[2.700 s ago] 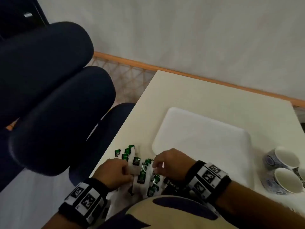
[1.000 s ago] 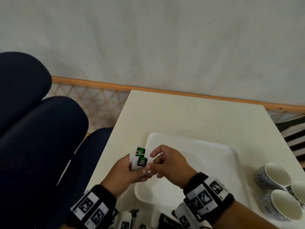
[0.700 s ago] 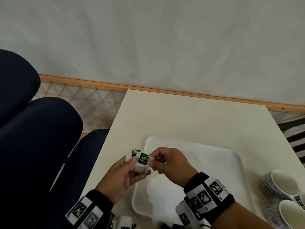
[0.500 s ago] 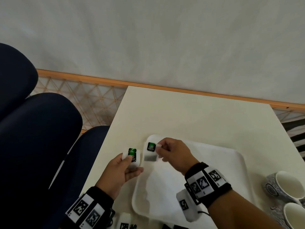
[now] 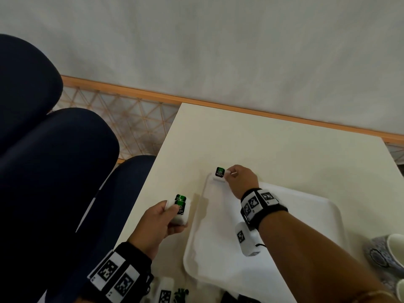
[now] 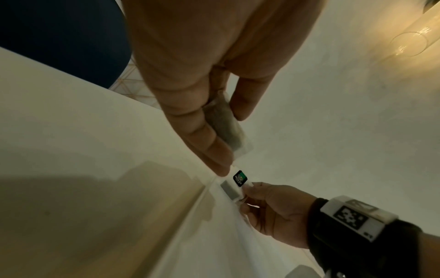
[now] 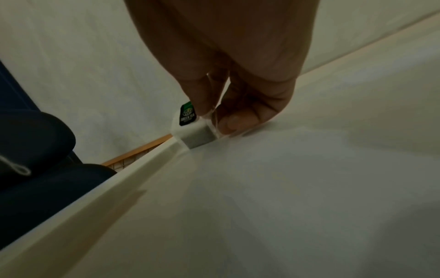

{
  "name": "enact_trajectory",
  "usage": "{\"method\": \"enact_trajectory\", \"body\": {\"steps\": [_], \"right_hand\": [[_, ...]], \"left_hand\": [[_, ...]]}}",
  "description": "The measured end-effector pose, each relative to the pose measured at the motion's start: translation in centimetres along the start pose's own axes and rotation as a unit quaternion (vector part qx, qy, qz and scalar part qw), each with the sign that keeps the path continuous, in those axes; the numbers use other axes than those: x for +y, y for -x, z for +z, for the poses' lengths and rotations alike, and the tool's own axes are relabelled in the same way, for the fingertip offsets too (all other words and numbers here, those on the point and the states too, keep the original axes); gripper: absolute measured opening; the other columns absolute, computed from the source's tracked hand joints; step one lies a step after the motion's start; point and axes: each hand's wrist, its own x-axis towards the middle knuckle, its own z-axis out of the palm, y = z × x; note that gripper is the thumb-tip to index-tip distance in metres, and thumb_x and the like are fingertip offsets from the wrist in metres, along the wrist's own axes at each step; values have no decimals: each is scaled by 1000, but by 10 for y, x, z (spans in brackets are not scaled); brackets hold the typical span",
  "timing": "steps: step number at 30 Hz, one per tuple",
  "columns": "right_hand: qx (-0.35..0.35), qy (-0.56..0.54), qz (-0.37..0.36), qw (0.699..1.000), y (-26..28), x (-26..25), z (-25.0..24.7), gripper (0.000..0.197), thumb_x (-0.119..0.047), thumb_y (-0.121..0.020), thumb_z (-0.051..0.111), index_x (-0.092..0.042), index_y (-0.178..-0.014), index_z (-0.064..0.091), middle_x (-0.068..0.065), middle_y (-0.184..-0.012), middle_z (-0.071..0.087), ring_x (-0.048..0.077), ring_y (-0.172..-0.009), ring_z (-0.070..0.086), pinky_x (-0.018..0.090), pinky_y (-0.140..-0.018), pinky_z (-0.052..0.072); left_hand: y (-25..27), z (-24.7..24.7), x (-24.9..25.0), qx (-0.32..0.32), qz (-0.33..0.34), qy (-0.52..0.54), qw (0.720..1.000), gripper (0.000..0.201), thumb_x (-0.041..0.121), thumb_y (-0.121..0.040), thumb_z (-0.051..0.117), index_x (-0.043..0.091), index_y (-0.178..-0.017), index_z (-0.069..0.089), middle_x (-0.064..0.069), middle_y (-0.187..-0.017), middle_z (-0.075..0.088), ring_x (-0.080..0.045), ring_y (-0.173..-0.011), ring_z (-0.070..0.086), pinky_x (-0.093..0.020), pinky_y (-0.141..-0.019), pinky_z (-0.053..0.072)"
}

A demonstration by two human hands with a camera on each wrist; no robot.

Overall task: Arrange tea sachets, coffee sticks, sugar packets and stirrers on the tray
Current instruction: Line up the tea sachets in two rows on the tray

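Handling: the green tea sachet (image 5: 219,179) reads as very light, thin and soft — a clear wrapper over a limp bag, likely slick and quick to crumple or slide; no force needed, only a gentle pinch.
Where to hold: best taken by the sealed wrapper margin or the top edge beside the tag, not across the soft middle, so it can be laid flat.
Look: a small pale pouch with a grey-green fill showing through and a black-and-green tag printed "GREEN TEA" at its upper end (image 7: 187,114).
Right hand: (image 5: 240,182) thumb and fingertips (image 7: 235,120) pinched on that sachet, its lower edge at or just above the tray floor — contact cannot be told.
Place: the far left corner of the white tray (image 5: 306,215), close against the raised rim.
Left hand: (image 5: 157,226) fingers curled round a small stack of more sachets (image 5: 180,209), held over the cream surface (image 5: 273,149) just left of the tray, well apart from the right hand.
Stage: judged as the first sachet going down; the rest of the tray shows nothing laid on it.
Elsewhere: patterned cups (image 5: 384,254) at the right edge; more packets at the near edge, mostly cut off.
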Motion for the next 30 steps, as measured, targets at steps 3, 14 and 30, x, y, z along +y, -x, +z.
{"method": "enact_trajectory", "body": {"steps": [3, 14, 30], "right_hand": [[4, -46, 6, 999, -5, -2, 5, 12, -31, -93, 58, -22, -91, 64, 3, -91, 71, 25, -87, 67, 35, -78, 54], [3, 2, 28, 1000, -10, -5, 7, 22, -34, -94, 56, -16, -104, 64, 4, -104, 67, 19, -86, 56, 22, -71, 38], [-251, -190, -37, 948, 59, -22, -14, 29, -44, -88, 66, -16, -92, 71, -3, -81, 72, 10, -68, 62, 25, -64, 47]], "left_hand": [[-1, 0, -2, -3, -6, 4, 1000, 19, 10, -98, 48, 1, -86, 59, -20, -76, 63, -35, -83, 67, -42, -81, 55], [-4, 3, -3, -13, -11, 18, 1000, 18, 7, -97, 48, 0, -89, 62, -14, -75, 66, -34, -86, 65, -37, -76, 57], [-14, 20, 9, -39, 44, 2, 998, 11, -2, -94, 52, -2, -96, 63, -17, -91, 70, -31, -86, 70, -27, -68, 58]]}}
